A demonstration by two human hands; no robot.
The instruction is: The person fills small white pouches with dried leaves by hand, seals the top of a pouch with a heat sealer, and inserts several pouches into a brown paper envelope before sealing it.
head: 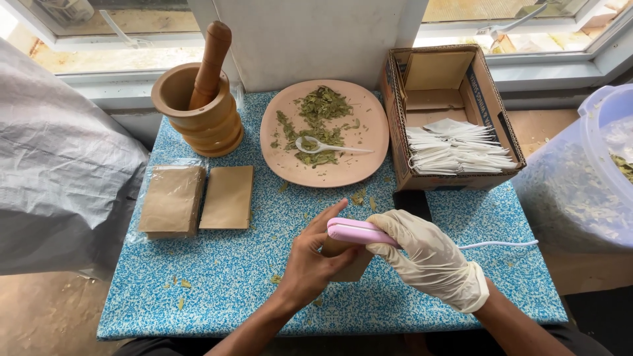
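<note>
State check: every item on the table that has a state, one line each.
Pink sealer: clamped on the brown pouch, corded.
Brown pouch: held by left hand.
Right hand: gloved, gripping the sealer.
Mortar: upright, pestle leaning inside.
Plate: dried leaves and a white spoon.
Cardboard box: open, white sachets inside.

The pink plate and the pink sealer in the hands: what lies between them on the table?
In the head view, only a few loose dried leaf crumbs lie on the blue speckled table between the plate and the sealer.
</note>
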